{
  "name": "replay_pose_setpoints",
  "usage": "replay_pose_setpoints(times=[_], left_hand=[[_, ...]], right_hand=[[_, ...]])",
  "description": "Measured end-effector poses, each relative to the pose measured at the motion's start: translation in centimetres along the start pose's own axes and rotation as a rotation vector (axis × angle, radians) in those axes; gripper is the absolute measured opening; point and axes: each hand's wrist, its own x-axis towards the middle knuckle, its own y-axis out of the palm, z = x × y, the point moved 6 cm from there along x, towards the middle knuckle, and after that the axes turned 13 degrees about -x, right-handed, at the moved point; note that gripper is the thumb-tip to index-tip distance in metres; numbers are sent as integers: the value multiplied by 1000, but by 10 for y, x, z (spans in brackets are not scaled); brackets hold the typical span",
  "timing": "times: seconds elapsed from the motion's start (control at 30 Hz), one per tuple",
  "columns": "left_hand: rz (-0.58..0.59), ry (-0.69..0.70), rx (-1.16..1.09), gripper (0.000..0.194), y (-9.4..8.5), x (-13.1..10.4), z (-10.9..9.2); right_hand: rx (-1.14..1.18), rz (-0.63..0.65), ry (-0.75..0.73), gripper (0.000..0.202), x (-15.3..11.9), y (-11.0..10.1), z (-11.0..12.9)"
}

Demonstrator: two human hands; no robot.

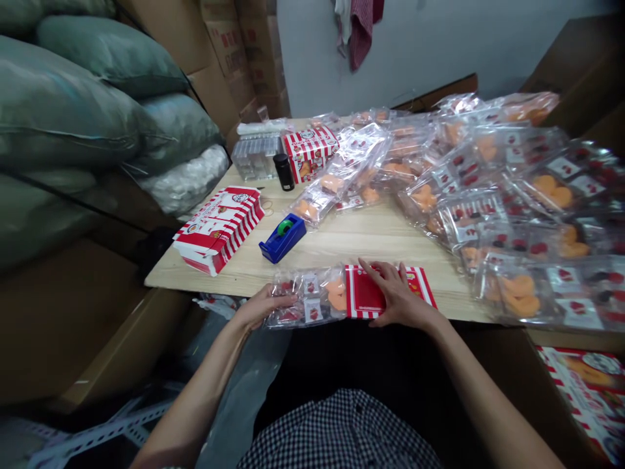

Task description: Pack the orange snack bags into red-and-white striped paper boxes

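At the table's front edge lies a clear plastic packet (293,316) with orange pieces and small printed cards inside. My left hand (266,306) grips its left end, thumb on top. The packet's right end meets a flat red-and-white striped box (361,296); whether it goes inside the box, I cannot tell. Across the box's top lies my right hand (395,296), its fingers spread. Just beyond the packet stands a blue tape dispenser (283,240) with a green core.
A stack of flat striped boxes (219,225) lies at the left. Behind are a black bottle (284,172), an upright striped box (310,153) and a clear plastic container (256,156). Many similar packets (517,293) cover the right side. Large sacks (63,124) are piled at the left.
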Motion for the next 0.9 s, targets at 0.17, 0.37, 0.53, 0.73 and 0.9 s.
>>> replay_pose_setpoints(times=[0.17, 0.37, 0.53, 0.73, 0.9], left_hand=[[97, -26, 77, 32, 4, 7, -3], [92, -64, 119, 33, -1, 14, -2], [260, -77, 185, 29, 25, 26, 4], [138, -6, 51, 42, 51, 40, 16], [-47, 218, 94, 52, 33, 12, -16]], right_hand=[[5, 28, -15, 133, -7, 0, 5], [-10, 20, -10, 131, -11, 3, 7], [1, 26, -88, 128, -12, 7, 24], [-5, -51, -4, 123, -11, 4, 25], [-17, -114, 116, 123, -21, -8, 27]])
